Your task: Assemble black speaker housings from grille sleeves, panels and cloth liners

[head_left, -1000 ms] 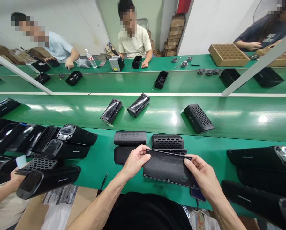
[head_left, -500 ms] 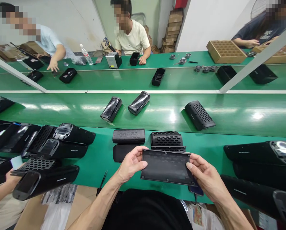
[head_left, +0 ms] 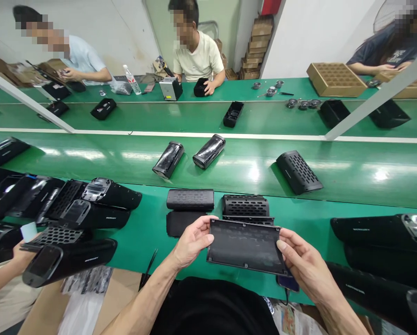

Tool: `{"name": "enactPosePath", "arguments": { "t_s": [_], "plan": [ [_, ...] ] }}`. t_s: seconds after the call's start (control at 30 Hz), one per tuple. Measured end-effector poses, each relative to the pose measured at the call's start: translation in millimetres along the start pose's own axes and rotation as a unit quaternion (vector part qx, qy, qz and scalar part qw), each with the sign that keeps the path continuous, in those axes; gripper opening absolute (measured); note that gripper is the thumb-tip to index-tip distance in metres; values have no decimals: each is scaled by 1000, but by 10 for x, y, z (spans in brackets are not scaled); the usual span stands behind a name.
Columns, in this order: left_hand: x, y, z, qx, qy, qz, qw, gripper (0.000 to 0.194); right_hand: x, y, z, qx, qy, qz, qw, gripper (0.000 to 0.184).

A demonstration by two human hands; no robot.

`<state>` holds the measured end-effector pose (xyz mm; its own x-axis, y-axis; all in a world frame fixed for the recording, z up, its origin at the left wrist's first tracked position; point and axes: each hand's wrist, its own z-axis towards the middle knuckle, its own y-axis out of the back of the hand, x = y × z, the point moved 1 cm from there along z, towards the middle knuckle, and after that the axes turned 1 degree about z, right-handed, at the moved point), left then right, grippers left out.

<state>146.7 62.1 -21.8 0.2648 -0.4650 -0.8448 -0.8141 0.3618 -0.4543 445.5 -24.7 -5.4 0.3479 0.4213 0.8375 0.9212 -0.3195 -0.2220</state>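
Between both hands I hold a black rectangular plastic panel [head_left: 246, 246], its plain inner side towards me, with small screw posts along its edges. My left hand [head_left: 193, 242] pinches its left end, thumb on the face. My right hand [head_left: 301, 251] grips its right end the same way. Just beyond the panel lie a slotted black grille [head_left: 246, 205] and, to its left, another slotted black cover [head_left: 190, 199]. A flat black piece [head_left: 181, 223] rests in front of that cover, partly behind my left hand. A phone-like dark object [head_left: 287, 283] with a cable shows below the panel.
Several black speaker housings [head_left: 100, 215] crowd the left of the bench, and more [head_left: 369, 229] stand at the right. Tweezers [head_left: 150, 265] lie left of me. Film-covered speakers [head_left: 209, 151] sit on the green belt [head_left: 243, 163]. A co-worker's hand [head_left: 20, 256] is at lower left.
The view has shifted slightly, while the panel stays in both hands at nearly the same tilt. Across the belt, the co-worker at far left has drawn a reaching hand back.
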Motion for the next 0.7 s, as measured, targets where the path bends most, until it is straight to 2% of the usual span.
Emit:
{"name": "enactPosePath", "arguments": {
  "t_s": [0.23, 0.5, 0.7],
  "plan": [
    [-9, 4, 48, -15, 2, -25, 1000, 51, -12, -41, 43, -15, -12, 30, 999, 38],
    [-20, 35, 80, -25, 11, -32, 999, 46, -17, -42, 75, 18, -27, 35, 999, 32],
    [-21, 55, 85, -35, 19, -41, 998, 45, 13, -107, 72, -1, -32, 29, 999, 38]
  ]
}}
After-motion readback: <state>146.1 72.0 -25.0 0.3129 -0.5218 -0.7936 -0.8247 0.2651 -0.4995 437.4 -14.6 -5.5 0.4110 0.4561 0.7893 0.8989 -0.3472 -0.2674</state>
